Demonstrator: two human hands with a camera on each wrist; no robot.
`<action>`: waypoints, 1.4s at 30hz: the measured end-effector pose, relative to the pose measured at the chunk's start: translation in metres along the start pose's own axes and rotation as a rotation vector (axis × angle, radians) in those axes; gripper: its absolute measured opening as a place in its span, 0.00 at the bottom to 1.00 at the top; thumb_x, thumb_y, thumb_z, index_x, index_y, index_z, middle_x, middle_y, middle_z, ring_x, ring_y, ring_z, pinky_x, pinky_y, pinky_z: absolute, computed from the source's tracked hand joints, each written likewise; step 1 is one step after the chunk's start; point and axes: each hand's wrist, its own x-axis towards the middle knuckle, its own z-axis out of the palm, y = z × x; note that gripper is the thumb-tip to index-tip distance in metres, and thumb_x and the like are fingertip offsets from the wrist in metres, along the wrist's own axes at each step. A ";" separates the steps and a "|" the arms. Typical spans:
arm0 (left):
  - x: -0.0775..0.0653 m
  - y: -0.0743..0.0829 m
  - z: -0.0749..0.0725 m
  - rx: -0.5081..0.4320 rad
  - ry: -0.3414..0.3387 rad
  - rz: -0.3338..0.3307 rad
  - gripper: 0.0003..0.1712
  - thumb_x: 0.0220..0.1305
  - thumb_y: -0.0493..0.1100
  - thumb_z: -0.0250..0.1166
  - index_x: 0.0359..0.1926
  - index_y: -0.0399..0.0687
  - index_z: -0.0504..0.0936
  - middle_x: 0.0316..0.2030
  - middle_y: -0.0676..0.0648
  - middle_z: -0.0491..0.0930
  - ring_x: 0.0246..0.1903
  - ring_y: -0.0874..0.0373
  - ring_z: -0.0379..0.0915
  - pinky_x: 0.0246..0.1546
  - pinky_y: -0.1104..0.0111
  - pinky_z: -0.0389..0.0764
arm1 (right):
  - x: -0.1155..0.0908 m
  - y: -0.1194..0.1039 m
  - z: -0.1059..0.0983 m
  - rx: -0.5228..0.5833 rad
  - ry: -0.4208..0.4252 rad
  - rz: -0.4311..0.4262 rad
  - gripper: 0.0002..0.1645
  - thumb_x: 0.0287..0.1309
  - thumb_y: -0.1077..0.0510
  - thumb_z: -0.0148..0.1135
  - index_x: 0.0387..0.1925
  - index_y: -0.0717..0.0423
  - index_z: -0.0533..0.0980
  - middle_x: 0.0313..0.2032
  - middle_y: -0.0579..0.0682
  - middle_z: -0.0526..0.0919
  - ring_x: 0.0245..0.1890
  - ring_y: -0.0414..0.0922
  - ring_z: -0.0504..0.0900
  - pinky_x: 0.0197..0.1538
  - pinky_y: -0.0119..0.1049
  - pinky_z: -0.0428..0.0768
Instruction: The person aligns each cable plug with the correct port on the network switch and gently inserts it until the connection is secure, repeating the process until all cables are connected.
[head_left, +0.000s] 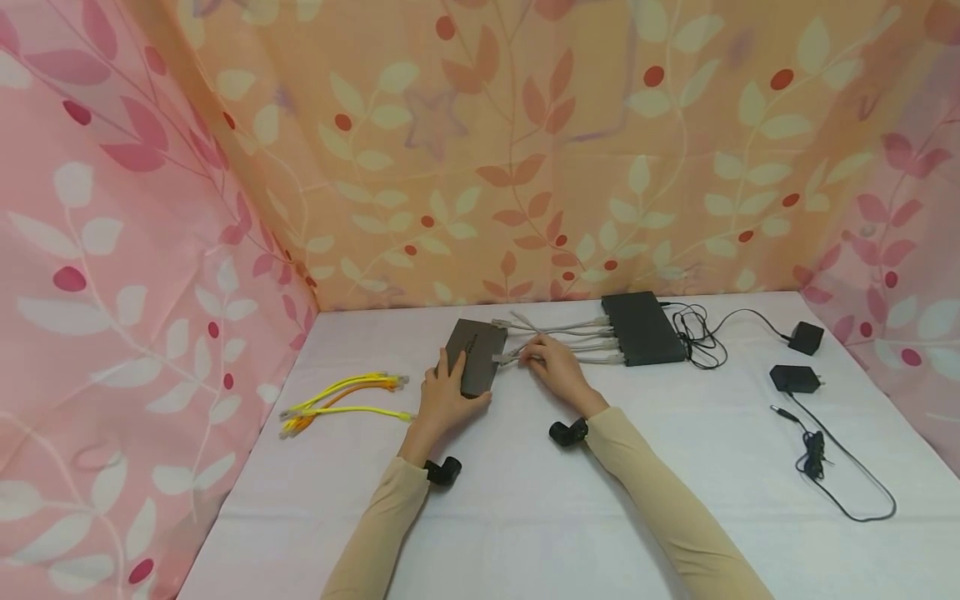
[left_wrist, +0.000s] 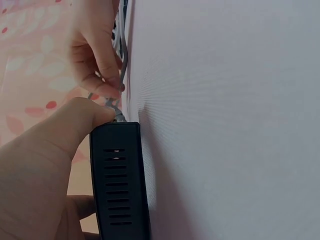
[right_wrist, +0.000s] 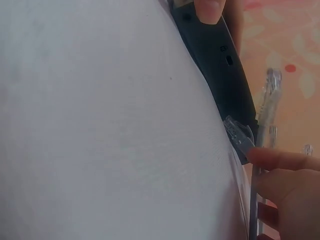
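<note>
Left hand (head_left: pixel 447 400), grip wrapped round the dark box (head_left: pixel 481 357), left of the grey cables (head_left: pixel 588 323); right hand (head_left: pixel 557 369), grip narrow, pinching one plug (right_wrist: pixel 240 137). Careful: crowded cables could snag, and a crooked angle could jam that plug.

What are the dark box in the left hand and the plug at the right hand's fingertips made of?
The dark box: matte metal or plastic; its dull surface fits either. The plug: probably clear, glossy plastic, being see-through with bright glints.
</note>
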 end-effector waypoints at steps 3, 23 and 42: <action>-0.003 0.000 0.000 0.000 0.005 0.007 0.55 0.49 0.69 0.62 0.71 0.50 0.53 0.70 0.33 0.43 0.60 0.31 0.53 0.55 0.41 0.61 | 0.000 0.000 0.001 0.006 0.024 -0.006 0.06 0.55 0.64 0.63 0.31 0.53 0.83 0.39 0.50 0.78 0.38 0.49 0.76 0.40 0.44 0.73; -0.021 -0.002 -0.003 0.028 -0.005 0.026 0.54 0.49 0.69 0.62 0.71 0.50 0.53 0.70 0.33 0.44 0.59 0.30 0.54 0.54 0.42 0.63 | -0.002 -0.009 0.002 -0.025 0.028 0.040 0.08 0.57 0.60 0.61 0.38 0.54 0.83 0.35 0.49 0.81 0.32 0.44 0.75 0.38 0.43 0.70; -0.045 -0.003 -0.007 0.042 0.009 0.042 0.53 0.48 0.69 0.63 0.70 0.49 0.57 0.69 0.32 0.47 0.57 0.32 0.59 0.53 0.43 0.66 | -0.003 -0.005 0.004 0.077 -0.004 0.047 0.16 0.55 0.64 0.62 0.47 0.61 0.79 0.49 0.58 0.77 0.51 0.55 0.75 0.53 0.51 0.71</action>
